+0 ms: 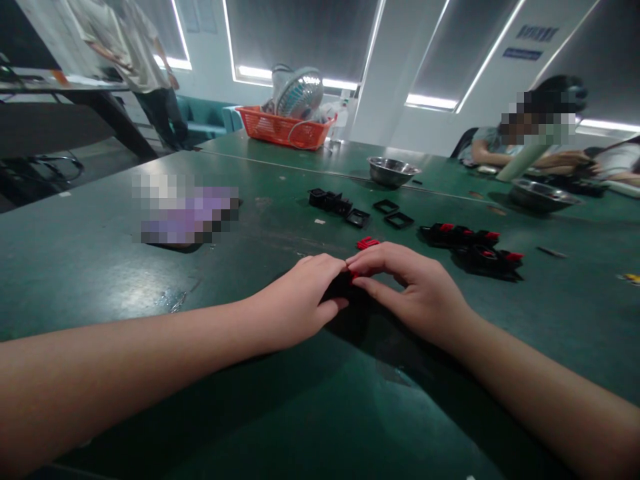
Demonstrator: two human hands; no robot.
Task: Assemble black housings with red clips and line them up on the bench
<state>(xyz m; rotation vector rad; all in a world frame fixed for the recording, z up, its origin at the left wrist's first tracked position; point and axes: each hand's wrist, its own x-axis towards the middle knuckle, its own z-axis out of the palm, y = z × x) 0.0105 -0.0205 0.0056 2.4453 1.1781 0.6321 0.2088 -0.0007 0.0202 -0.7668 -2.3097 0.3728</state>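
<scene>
Near the middle of the green table (210,413), my left hand (305,293) is closed around a small black plastic part (340,285), mostly covered by the fingers. My right hand (410,280) pinches a small red piece (354,275) against that part, thumb and fingertips together. Just beyond the hands lies a little pile of red pieces (367,243). Farther off are black square frames (399,220) and a row of black parts (330,200). To the right sit black parts with red inserts (460,235), grouped in two rows.
A metal bowl (393,171) stands beyond the frames, another bowl (543,195) at right. An orange basket (285,128) holds a fan (303,93). A blurred purple item (195,217) lies left. One person (530,143) sits across; another (135,60) stands at far left.
</scene>
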